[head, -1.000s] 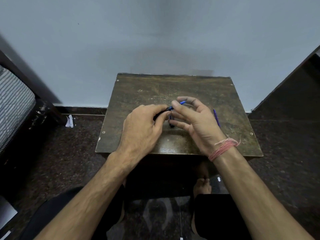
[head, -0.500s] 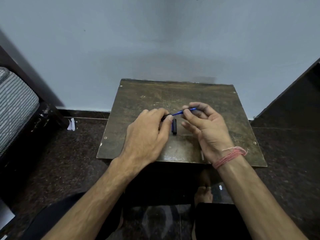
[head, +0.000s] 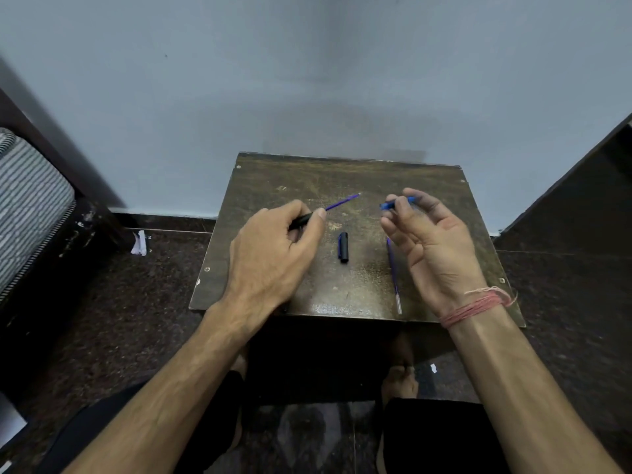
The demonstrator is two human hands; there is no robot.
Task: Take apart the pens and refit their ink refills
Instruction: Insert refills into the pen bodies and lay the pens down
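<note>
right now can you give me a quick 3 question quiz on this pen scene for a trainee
1. True or false: the refill sticking out of the black barrel points toward the person.
2. Which piece lies on the table between the two hands? A) a spring B) the cap C) a whole pen
3. Fill in: the right hand pinches a small ____ piece at its fingertips.

Key
1. False. Held in the left hand, it points away, toward the wall.
2. B. The dark cap lies by itself; a loose refill lies further right, beside the right hand.
3. Blue.
</note>
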